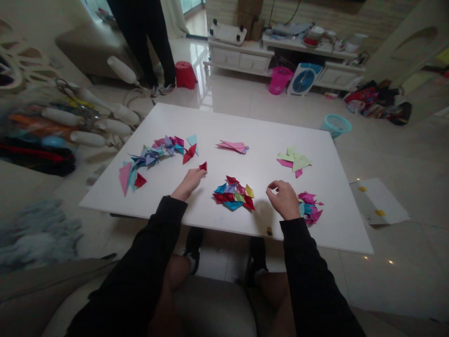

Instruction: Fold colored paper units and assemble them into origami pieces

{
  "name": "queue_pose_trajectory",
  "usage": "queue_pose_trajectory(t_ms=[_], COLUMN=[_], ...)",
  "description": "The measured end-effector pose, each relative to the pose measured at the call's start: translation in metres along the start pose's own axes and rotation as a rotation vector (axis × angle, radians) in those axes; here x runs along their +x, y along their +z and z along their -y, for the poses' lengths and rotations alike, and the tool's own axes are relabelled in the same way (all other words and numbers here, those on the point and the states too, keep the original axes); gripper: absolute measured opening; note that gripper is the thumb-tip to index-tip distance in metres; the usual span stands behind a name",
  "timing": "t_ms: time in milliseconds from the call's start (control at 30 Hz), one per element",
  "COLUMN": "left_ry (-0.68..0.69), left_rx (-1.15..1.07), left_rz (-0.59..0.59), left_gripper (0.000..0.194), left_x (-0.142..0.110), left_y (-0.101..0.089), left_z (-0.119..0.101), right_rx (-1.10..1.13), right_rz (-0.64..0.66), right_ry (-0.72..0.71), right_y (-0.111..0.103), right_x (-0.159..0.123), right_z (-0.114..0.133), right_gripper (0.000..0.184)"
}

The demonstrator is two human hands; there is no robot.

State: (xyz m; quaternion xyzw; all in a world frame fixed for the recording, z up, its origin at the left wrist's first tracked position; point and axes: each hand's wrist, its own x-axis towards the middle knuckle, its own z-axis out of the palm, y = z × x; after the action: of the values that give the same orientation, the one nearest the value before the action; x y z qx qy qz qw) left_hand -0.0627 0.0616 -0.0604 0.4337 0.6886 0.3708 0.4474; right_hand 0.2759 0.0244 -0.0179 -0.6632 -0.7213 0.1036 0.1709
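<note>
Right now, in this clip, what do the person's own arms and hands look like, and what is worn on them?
Both arms wear long black sleeves, plain and without visible markings, reaching to the wrists with snug cuffs. The left hand and the right hand are bare: no gloves, and no rings, watch or bracelets can be made out. No cables or straps show on either arm.
</note>
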Motion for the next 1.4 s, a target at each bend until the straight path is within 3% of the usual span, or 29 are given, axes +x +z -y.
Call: queue_pose_trajectory(t_ms=[133, 267, 567, 833, 1133, 1400], left_ry=[-0.006, -0.023, 0.022, 0.029, 0.037, 0.018], left_rx=[0.189, 0.326, 0.386, 0.492, 0.491, 0.529], left_rz=[0.259, 0.328, 0.292, 0.383, 0.338, 0.398], left_gripper=[0.033, 0.038, 0.036, 0.041, 0.04, 0.046], left_x=[-0.02, -0.027, -0.021, -0.021, -0.018, -0.02], left_y=[0.02, 0.022, 0.029, 0.032, 0.032, 0.034], left_z=[-0.01, -0.018, -0.017, -0.016, -0.017, -0.016], right_rx=[0.006, 0.008, 0.006, 0.024, 0.022, 0.032], right_rz=[0.014, 0.024, 0.023, 0.037, 0.043, 0.049], right_ry=[0.003, -0.003, 0.006, 0.003, -0.007, -0.002], right_y=[0.001, 0.001, 0.001, 0.002, 0.002, 0.002], right_x=[0.0, -0.001, -0.002, -0.001, -0.001, 0.0], right_z=[0.0, -0.003, -0.004, 0.0, 0.001, 0.001], right_gripper=[0.011, 0.012, 0.013, 0.013, 0.013, 0.013])
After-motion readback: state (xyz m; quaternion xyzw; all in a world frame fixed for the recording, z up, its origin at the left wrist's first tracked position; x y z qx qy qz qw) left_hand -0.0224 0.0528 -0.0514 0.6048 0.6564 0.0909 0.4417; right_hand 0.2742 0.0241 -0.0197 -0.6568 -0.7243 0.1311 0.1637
